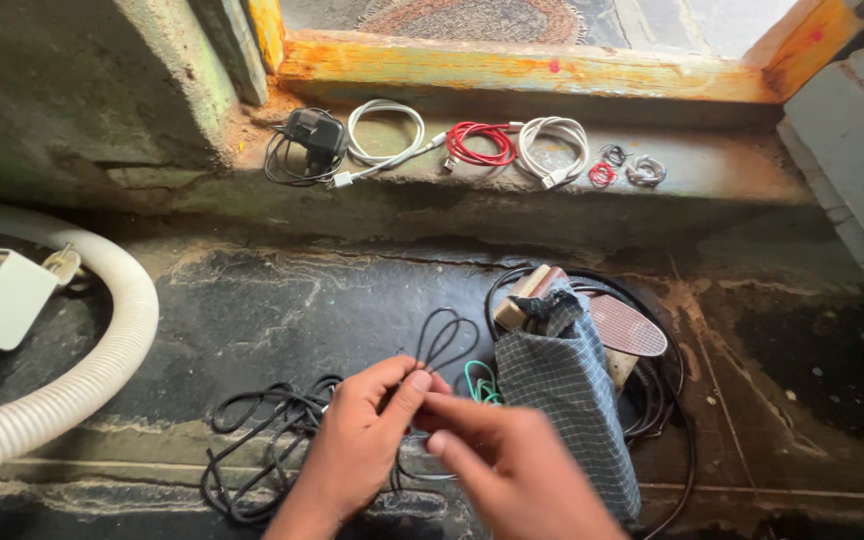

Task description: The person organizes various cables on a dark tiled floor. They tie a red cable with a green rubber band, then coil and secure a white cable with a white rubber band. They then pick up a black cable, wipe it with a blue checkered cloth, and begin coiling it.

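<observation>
Head view: we pinch the thin, floppy black cable [282,430] between left hand [362,440] and right hand [512,470] fingertips; light, tangle-prone, best gripped at its loops.

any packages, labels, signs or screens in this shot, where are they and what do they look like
No labels, signs or screens show.
Checked cloth pouch: the nearest thing to a package; on the dark floor, right of the hands; grey with a fine grid, open at the top.
Left hand and right hand: together on a thin black cable beside the pouch.
</observation>
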